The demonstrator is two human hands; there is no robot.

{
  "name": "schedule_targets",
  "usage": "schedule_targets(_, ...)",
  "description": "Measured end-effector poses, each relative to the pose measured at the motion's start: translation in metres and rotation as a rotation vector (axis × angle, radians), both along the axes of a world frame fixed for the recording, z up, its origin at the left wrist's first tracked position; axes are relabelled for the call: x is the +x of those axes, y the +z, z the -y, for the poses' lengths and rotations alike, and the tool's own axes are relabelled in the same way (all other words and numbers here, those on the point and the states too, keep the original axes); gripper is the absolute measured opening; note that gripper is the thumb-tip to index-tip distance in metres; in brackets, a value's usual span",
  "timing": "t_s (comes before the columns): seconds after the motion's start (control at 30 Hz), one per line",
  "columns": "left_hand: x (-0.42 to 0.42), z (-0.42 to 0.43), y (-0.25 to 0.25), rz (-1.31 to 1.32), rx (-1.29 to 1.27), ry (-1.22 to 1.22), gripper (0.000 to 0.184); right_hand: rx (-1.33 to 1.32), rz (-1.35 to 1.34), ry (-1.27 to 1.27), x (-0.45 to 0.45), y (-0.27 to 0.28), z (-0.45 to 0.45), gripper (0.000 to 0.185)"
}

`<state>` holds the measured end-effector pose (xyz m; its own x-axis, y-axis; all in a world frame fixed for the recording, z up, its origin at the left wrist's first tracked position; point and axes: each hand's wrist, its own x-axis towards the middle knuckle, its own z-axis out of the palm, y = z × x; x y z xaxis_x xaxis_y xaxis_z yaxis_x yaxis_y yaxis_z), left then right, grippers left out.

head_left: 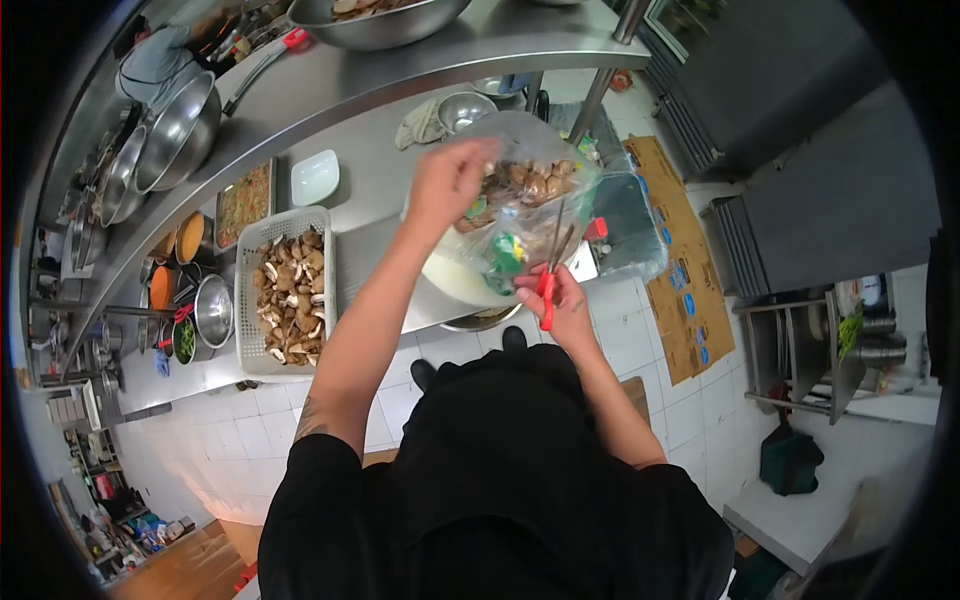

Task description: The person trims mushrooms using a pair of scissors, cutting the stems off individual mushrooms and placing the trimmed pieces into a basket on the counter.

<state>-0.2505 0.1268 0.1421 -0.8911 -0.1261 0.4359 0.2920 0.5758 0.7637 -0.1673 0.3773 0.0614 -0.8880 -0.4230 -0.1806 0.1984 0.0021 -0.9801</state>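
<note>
A clear plastic bag (530, 132) of brown mushrooms (543, 183) lies at the counter's right end, over a round white board (455, 272). My left hand (452, 182) is closed on the bag's left side; motion blurs its fingers a little. In my right hand (568, 308) is a pair of scissors (547, 293) with red handles, held by the near side of the bag. Their blades point away from me, in front of the plastic, slightly apart. Whether the blades touch the bag I cannot tell. Green and yellow print shows on the bag.
A white plastic basket (243, 300) of cut mushrooms stands at left, beside a tray of chopped food (246, 205) and a white dish (315, 178). A steel shelf (480, 50) with metal bowls crosses above the counter. A lined bin (640, 235) stands right.
</note>
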Motion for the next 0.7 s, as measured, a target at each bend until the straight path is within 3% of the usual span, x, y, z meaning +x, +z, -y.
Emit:
schedule_targets(0.07, 0.019, 0.028, 0.009, -0.007, 0.145, 0.074, 0.023, 0.015, -0.078, -0.124, 0.011, -0.001, 0.007, 0.044)
schedule_targets(0.13, 0.037, 0.066, 0.009, -0.023, 0.475, 0.220, 0.033, 0.050, -0.151, -0.163, 0.025, 0.006, 0.013, 0.043)
schedule_targets(0.17, 0.048, 0.081, 0.007, -0.029, 0.474, 0.226, 0.033, 0.077, -0.176, -0.185, 0.032, 0.009, 0.014, 0.042)
schedule_targets(0.23, 0.077, 0.106, -0.007, -0.096, 1.292, 0.204, 0.035, 0.116, -0.249, -0.201, 0.047, 0.015, 0.022, 0.040)
schedule_targets(0.27, 0.089, 0.119, -0.023, -0.105, 1.293, 0.220, 0.035, 0.116, -0.248, -0.184, 0.055, 0.017, 0.028, 0.040)
schedule_targets(0.33, 0.116, 0.134, -0.045, -0.122, 1.633, 0.353, 0.033, 0.067, -0.173, -0.066, 0.067, 0.023, 0.038, 0.040)
schedule_targets(0.4, 0.150, 0.137, -0.067, -0.108, 1.706, 0.463, 0.030, 0.087, -0.201, 0.020, 0.071, 0.027, 0.053, 0.042)
schedule_targets(0.5, 0.201, 0.127, -0.173, -0.092, 1.714, 0.363, 0.026, 0.226, -0.237, 0.295, 0.068, 0.020, 0.070, 0.046)
schedule_targets(0.57, 0.224, 0.091, -0.228, 0.080, 1.566, 0.619, 0.027, 0.284, -0.227, 0.414, 0.060, 0.006, 0.075, 0.044)
schedule_targets(0.63, 0.247, 0.072, -0.276, 0.167, 1.546, 0.707, 0.028, 0.360, -0.229, 0.524, 0.050, -0.015, 0.080, 0.045)
schedule_targets(0.7, 0.258, 0.069, -0.278, 0.275, 1.524, 0.779, 0.030, 0.493, -0.299, 0.608, 0.041, -0.026, 0.085, 0.047)
